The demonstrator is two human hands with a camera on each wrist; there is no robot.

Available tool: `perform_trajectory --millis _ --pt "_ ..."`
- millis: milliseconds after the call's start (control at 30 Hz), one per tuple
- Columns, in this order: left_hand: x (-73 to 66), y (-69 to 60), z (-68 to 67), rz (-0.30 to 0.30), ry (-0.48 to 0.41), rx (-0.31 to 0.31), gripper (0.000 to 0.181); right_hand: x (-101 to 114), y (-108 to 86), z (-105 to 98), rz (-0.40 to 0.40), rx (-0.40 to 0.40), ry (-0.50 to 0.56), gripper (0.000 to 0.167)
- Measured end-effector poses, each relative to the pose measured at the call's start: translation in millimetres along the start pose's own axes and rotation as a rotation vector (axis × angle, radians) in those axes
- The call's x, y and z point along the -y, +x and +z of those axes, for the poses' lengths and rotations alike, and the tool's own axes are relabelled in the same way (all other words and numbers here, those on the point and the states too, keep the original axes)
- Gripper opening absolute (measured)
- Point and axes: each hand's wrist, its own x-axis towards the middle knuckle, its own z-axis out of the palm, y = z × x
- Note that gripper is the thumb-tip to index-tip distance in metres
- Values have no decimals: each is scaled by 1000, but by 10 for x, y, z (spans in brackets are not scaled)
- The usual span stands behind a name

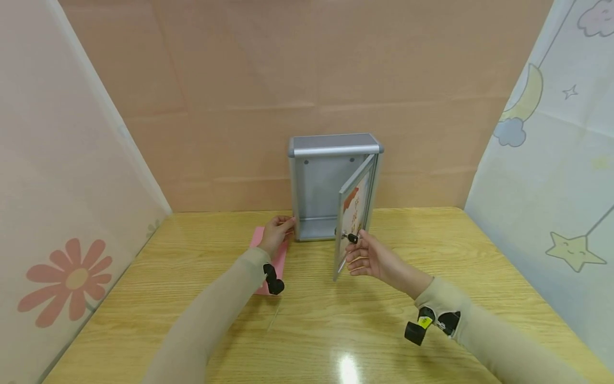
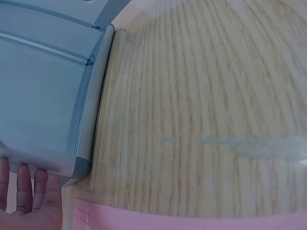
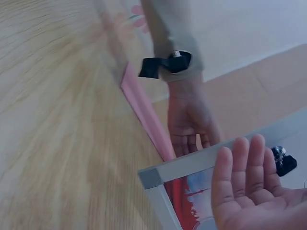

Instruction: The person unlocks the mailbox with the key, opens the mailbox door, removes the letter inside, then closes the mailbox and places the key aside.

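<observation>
A grey metal box (image 1: pixel 336 143) with an open front stands upright against the back wall. Its framed door (image 1: pixel 354 205), bearing a red and white picture, is swung outward on the right side. A small key with a black head (image 1: pixel 352 238) sticks out of the door's lock. My left hand (image 1: pixel 278 234) touches the lower left side of the box with its fingers. Beside the key, my right hand (image 1: pixel 376 258) is at the door's outer face, its fingers extended near the edge in the right wrist view. A pink envelope (image 2: pixel 168 221) lies by my left hand, partly under the forearm.
The box rests on a wood-grain table (image 1: pixel 307 320). A plain peach sheet (image 1: pixel 240 106) hangs behind it, and printed sheets (image 1: pixel 551 176) stand on the left and right sides. Black wrist cameras (image 1: pixel 274 280) are strapped to both sleeves.
</observation>
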Motion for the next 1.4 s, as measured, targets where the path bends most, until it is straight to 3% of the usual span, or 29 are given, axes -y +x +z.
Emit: perform_trajectory --millis 233,500,700,1100,1400 --pt "-70 -64 -16 -16 -6 33 30 53 61 -71 119 34 71 44" --pt "-224 -224 -17 -23 -15 58 26 63 139 -70 174 90 182 38" --pt "-55 -54 -20 -14 -22 16 24 98 261 31 199 110 275 32" --pt "8 -54 -43 49 2 5 28 150 777 320 230 -5 364 30" --pt "29 31 -29 16 -4 -25 27 172 1127 423 213 -106 355 29"
